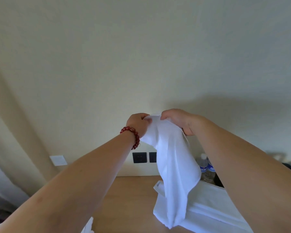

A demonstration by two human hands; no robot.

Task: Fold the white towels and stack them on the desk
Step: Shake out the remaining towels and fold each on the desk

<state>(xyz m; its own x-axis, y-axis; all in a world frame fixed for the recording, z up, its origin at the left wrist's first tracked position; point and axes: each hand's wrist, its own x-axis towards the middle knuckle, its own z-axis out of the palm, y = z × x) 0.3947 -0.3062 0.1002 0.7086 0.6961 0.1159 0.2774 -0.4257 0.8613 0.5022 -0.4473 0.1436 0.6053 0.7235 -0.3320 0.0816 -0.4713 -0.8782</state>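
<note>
Soft white cloth towel [173, 165], smooth matt wooden desk [131, 195] (light-toned), red glossy beads [133, 133]

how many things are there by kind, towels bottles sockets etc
towels: 2, one held up by the left hand and right hand, one lying on the desk
bottles: 2
dark sockets: 2
white wall plate: 1
bracelet: 1
total: 8

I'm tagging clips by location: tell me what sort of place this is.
Probably a hotel room: a wooden desk against a plain wall, white towels piled on it, water bottles behind them, curtains at the left.
</note>
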